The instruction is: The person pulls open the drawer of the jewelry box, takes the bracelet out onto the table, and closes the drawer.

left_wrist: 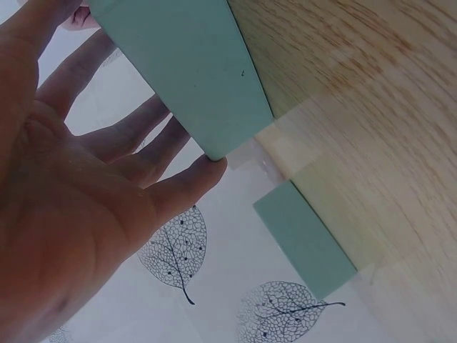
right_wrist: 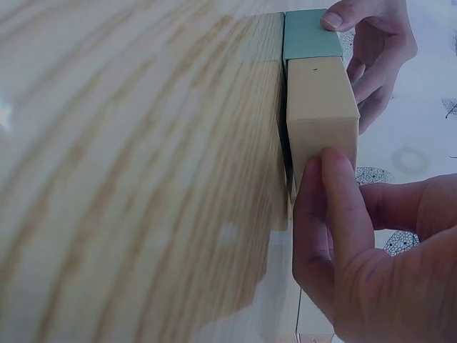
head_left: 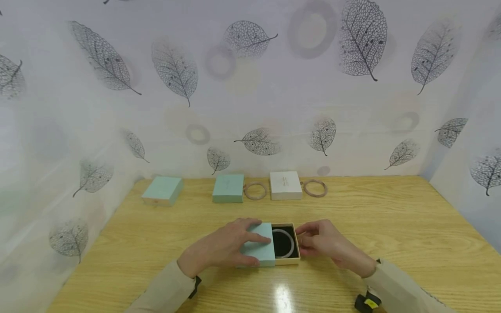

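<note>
A light teal sleeve box [head_left: 256, 250] lies on the table with its cream drawer [head_left: 287, 261] partly out to the right. Inside the drawer a pale bangle [head_left: 291, 245] rests on black padding, its left part hidden by the sleeve. My left hand [head_left: 231, 243] holds the sleeve from above, thumb along the front side and fingers over the top and far edge. At the drawer's outer end, my right hand [head_left: 322, 241] has its thumb and index finger together against the end panel [right_wrist: 318, 136]. Any pull tab between those fingertips is hidden.
Along the back stand two closed teal boxes [head_left: 162, 189] [head_left: 228, 188] and a white box [head_left: 285, 184]. One bangle [head_left: 255, 191] lies beside the second teal box, another bangle [head_left: 315, 188] right of the white box. Leaf-printed covering [head_left: 250, 108] rises behind the wooden table [head_left: 156, 243].
</note>
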Action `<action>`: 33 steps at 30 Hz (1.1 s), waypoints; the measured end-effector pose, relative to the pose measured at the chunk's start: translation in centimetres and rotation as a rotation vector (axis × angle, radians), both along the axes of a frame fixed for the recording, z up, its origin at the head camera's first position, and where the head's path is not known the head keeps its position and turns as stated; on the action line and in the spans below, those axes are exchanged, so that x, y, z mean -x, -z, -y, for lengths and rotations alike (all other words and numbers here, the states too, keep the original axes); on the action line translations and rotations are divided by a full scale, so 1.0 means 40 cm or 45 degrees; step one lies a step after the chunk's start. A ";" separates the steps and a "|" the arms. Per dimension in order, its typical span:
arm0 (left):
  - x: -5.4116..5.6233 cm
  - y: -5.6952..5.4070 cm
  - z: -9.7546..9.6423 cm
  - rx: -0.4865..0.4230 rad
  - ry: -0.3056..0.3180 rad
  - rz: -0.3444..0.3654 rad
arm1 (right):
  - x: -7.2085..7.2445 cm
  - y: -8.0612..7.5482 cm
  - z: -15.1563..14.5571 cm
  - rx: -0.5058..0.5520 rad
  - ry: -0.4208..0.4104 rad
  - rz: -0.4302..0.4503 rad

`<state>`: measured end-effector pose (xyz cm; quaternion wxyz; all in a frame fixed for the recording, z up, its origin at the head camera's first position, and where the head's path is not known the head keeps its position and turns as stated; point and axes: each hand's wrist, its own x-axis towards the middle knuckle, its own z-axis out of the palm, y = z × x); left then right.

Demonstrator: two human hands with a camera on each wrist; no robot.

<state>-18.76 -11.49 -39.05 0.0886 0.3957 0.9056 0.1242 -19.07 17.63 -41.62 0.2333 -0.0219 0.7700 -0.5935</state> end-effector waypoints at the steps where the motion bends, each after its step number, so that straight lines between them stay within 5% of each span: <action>1: 0.000 0.000 0.000 0.000 0.000 -0.003 | 0.000 -0.001 0.000 0.001 0.000 -0.002; 33: -0.001 0.000 -0.001 0.007 -0.012 0.020 | -0.003 0.001 -0.014 0.021 0.019 0.003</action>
